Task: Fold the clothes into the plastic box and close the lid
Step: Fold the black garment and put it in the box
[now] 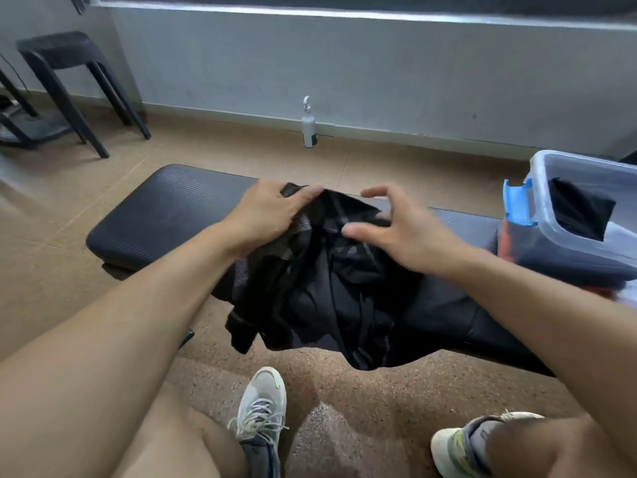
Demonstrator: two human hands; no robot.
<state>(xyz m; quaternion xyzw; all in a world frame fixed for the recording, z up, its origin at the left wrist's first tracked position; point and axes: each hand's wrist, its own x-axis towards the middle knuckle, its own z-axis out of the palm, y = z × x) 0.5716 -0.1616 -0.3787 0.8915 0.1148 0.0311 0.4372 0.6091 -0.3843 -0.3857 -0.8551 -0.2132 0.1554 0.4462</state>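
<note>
Left hand (265, 212) pinches the garment (331, 288) top at the desk (155, 215) far edge; right hand (396, 225) hovers released beside it, box (586, 215) rightward.

Tabletop (165, 215): before me, crosswise.
Garment (331, 288): on the tabletop's middle, draping over its near edge.
My hands: left hand (265, 212) and right hand (396, 225) at the garment's far end.
Plastic box (568, 246): on the tabletop's right end, clothing (579, 208) inside.
Bottle (309, 127): on the floor behind, against the wall.
Stool (65, 53): far left.
</note>
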